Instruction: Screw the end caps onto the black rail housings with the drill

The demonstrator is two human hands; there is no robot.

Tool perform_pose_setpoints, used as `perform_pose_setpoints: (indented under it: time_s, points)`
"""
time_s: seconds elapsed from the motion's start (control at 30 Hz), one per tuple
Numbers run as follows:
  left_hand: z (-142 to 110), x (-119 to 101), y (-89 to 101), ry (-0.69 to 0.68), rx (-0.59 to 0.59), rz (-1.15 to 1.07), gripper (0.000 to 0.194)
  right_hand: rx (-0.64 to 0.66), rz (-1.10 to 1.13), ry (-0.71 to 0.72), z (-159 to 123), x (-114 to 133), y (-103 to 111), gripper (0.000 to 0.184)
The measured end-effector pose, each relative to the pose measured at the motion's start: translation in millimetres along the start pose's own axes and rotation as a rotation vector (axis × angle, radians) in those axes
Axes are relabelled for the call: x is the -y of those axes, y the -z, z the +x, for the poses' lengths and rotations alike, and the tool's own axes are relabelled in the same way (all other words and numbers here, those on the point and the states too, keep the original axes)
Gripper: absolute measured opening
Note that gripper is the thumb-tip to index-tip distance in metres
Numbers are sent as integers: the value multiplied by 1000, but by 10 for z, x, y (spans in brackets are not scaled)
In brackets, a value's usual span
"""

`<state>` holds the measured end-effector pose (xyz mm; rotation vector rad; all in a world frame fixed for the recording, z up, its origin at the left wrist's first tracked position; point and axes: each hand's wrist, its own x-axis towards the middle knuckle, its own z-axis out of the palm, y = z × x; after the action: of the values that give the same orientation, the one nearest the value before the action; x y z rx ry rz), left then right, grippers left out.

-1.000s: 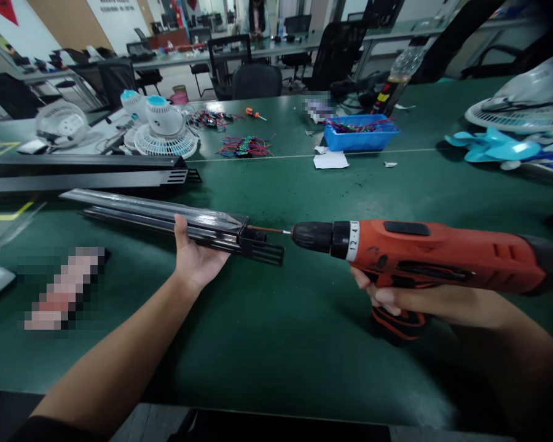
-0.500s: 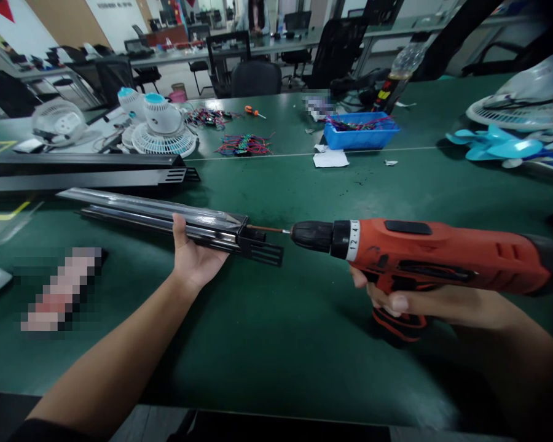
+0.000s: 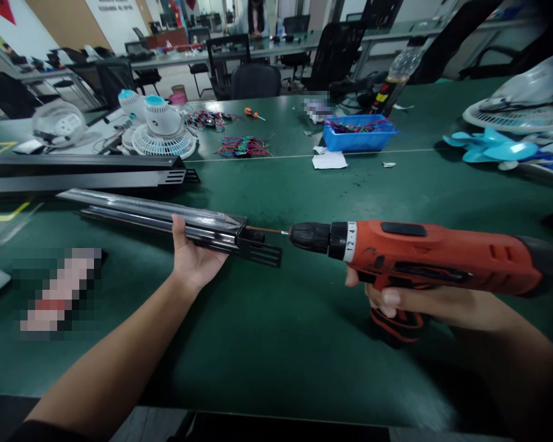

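My left hand (image 3: 196,261) is closed around the near end of a long, dark, glossy metal profile (image 3: 156,218), thumb on top and fingers underneath. A slotted black bracket (image 3: 260,252) sticks out from that end. My right hand (image 3: 391,301) grips an orange cordless drill (image 3: 424,252) by its handle, which the fingers partly hide. From the black chuck (image 3: 309,237) a thin, copper-coloured bit (image 3: 265,229) reaches left to the profile's end face. Its tip meets the profile there, but the exact contact point is too small to make out.
Further dark metal profiles (image 3: 83,179) lie at the left. Behind are white fan parts (image 3: 163,132), bundles of wires (image 3: 244,146), an orange screwdriver (image 3: 254,113), a blue bin (image 3: 362,139) and a bottle (image 3: 396,73). Blue fan blades (image 3: 493,147) lie right. A person sits far back.
The drill and my right hand have shifted very slightly left. My left hand and the profile stay almost where they were.
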<state>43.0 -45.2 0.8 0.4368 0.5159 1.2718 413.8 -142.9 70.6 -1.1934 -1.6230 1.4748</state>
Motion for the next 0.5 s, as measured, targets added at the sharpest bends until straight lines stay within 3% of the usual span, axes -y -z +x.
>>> perform_pose_setpoints:
  time_s: [0.13,0.43,0.5]
  points:
    - [-4,-5,4,17,-11,-37,70,7,-24,-64,-6,-17,-12,40]
    - [3,1,11,20,-5,-53,71,-192,-119,-227,-107,7,-71,40]
    - [3,0,5,17,-13,-52,72,-145,-165,-195,-101,-14,-52,45]
